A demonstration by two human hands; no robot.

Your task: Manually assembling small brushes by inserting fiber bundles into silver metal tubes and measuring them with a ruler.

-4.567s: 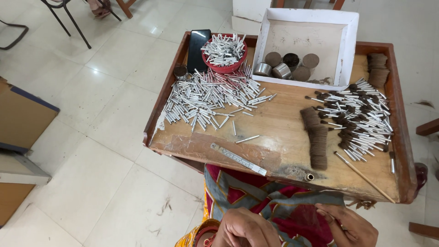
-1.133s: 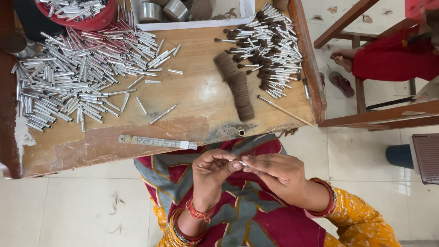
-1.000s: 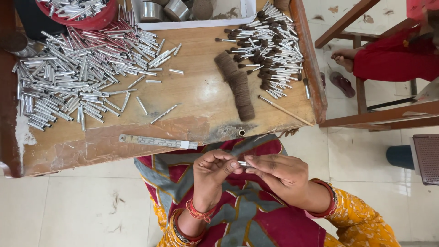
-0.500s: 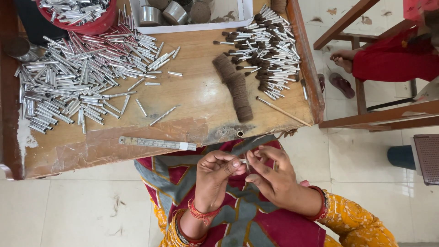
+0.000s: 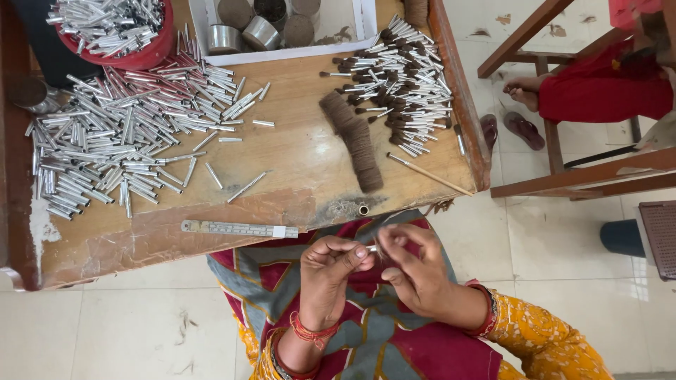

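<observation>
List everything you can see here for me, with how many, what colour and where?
Short silver metal tubes: a large heap, left half of the table.
Red round bowl: one, full of tubes, top left.
White shallow tray: one, top centre, holding metal cups and brown discs.
Row of brown fibre tufts: one row, table centre.
Finished silver tubes with brown tips: a pile, right side.
Thin wooden stick: one, near the right edge.
Steel ruler: one, front edge.
Worn wooden table: one.
Another person's bare foot: upper right.
Left hand and right hand: pinching a small silver piece, hard to see, over the lap.
</observation>
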